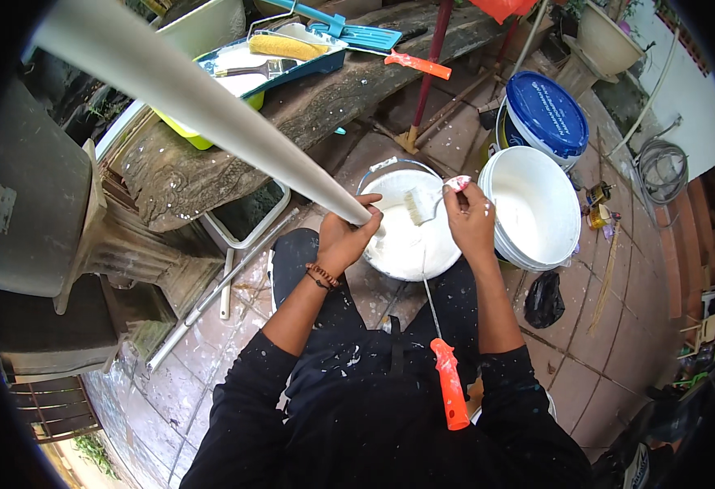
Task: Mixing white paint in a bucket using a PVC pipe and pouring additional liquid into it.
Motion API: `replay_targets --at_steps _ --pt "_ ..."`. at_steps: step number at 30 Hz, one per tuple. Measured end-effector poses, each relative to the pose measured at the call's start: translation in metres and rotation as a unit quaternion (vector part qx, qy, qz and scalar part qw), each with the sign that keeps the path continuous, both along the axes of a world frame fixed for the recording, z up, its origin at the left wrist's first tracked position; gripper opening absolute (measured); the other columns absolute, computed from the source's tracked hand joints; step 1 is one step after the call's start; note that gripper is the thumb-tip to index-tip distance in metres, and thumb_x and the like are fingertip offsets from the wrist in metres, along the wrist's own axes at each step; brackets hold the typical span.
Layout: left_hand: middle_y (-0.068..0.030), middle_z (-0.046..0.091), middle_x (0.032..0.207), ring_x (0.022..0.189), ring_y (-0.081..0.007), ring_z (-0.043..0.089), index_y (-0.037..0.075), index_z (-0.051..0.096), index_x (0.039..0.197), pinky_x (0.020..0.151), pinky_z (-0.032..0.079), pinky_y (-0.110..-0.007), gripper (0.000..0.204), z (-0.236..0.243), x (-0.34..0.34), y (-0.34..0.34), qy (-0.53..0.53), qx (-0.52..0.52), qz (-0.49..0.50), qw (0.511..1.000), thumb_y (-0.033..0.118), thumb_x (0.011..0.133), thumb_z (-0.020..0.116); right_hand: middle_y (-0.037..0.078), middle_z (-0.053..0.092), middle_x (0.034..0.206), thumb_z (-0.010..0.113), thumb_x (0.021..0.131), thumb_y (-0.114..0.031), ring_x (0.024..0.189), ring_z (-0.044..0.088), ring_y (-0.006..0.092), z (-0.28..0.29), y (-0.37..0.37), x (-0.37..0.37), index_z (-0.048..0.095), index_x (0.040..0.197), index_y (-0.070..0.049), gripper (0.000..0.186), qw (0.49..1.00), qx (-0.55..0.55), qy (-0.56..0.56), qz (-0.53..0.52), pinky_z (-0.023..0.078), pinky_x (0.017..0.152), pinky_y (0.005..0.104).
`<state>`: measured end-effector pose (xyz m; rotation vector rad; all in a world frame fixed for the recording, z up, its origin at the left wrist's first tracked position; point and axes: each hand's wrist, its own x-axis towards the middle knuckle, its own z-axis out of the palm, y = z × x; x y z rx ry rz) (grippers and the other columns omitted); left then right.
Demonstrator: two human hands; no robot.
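Between my knees stands a bucket holding white paint, its wire handle on the far side. My right hand pinches a paintbrush with pale, paint-coated bristles over the paint. The brush's handle end is smeared white and pinkish red. My left hand, with beads at the wrist, is closed around the near end of a long whitish pole that slants up to the upper left. A roller frame with an orange handle leans from the bucket toward my lap; its far end is hidden in the paint.
An empty-looking white bucket stands to the right, with a blue-lidded bucket behind it. On the wooden bench sit a paint tray, a yellow roller and another brush. A black plastic bag lies on the tiles.
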<state>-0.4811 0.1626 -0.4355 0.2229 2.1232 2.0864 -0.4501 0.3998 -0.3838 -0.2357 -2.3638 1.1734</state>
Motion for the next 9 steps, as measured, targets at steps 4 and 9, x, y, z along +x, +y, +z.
replay_targets --at_steps 4,9 --pt "-0.0028 0.077 0.103 0.092 -0.0126 0.072 0.007 0.079 0.124 0.087 0.057 -0.029 0.03 0.011 0.006 -0.007 0.008 -0.01 0.009 1.0 0.013 0.094 0.078 0.016 0.074 0.091 0.073 0.098 -0.014 0.076 0.075 0.0293 -0.009 0.0 0.009 0.074 0.105 -0.001 0.015 0.997 0.011 0.082 0.002 0.058 0.069 0.039" --pt "-0.0036 0.077 0.104 0.094 -0.0125 0.072 0.012 0.079 0.127 0.089 0.057 -0.031 0.028 -0.012 0.018 -0.003 0.08 -0.018 -0.032 0.996 0.02 0.1 0.074 0.022 0.074 0.099 0.075 0.096 -0.013 0.088 0.077 0.035 -0.15 0.016 0.012 0.074 0.116 -0.005 0.021 0.977 0.176 0.03 0.116 0.06 0.088 0.0438"
